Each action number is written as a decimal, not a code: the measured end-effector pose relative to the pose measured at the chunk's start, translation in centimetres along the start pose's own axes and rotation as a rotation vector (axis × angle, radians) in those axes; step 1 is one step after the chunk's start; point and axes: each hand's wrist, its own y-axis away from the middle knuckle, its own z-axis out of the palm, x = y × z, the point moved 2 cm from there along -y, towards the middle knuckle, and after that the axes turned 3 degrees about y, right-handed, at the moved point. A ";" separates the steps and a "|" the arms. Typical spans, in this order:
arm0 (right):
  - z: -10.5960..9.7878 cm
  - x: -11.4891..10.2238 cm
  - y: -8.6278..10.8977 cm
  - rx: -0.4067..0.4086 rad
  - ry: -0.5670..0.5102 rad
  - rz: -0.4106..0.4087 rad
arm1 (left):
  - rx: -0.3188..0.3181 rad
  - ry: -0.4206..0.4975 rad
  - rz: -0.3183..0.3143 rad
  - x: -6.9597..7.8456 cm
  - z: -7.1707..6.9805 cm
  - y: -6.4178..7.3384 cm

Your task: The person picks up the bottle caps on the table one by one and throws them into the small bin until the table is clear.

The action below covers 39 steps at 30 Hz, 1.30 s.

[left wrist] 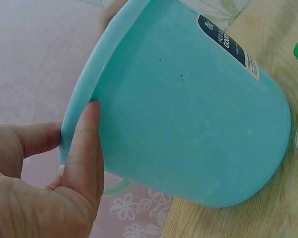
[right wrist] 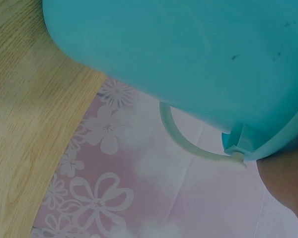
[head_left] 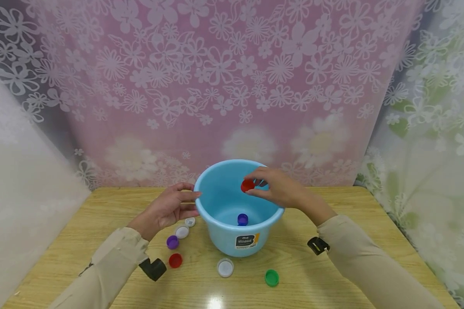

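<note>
A light-blue bucket [head_left: 237, 238] stands upright on the wooden table, with a purple bottle cap [head_left: 242, 219] in its bottom. My left hand [head_left: 172, 207] holds the bucket's left rim; in the left wrist view its fingers [left wrist: 84, 148] touch the outside of the wall just under the lip. Over the bucket's opening, my right hand [head_left: 280, 186] pinches a red bottle cap [head_left: 248, 185] between thumb and fingers. The right wrist view shows only part of that hand [right wrist: 288, 183] beyond the rim; the red cap is hidden there.
Left of the bucket lie two white caps [head_left: 182, 232], a purple cap [head_left: 172, 242] and another red cap [head_left: 175, 260]. In front are a white cap [head_left: 225, 268] and a green cap [head_left: 272, 277]. A pale handle [right wrist: 184, 141] hangs behind the bucket. Flowered curtains [head_left: 232, 86] surround the table.
</note>
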 end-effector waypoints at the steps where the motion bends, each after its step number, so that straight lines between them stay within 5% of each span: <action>1: 0.0 0.0 0.0 -0.001 -0.002 0.001 | 0.000 0.000 0.000 0.0 0.0 0.0; 8: -0.1 0.0 0.1 0.006 -0.026 0.011 | -0.001 0.007 0.001 0.0 0.0 0.0; 16: -0.7 -0.1 1.1 0.111 -0.064 -0.017 | 0.004 0.008 0.002 -0.1 0.0 0.0; 39: -2.6 -2.2 9.2 0.309 -0.007 -0.164 | -0.003 0.007 0.006 0.0 0.1 0.1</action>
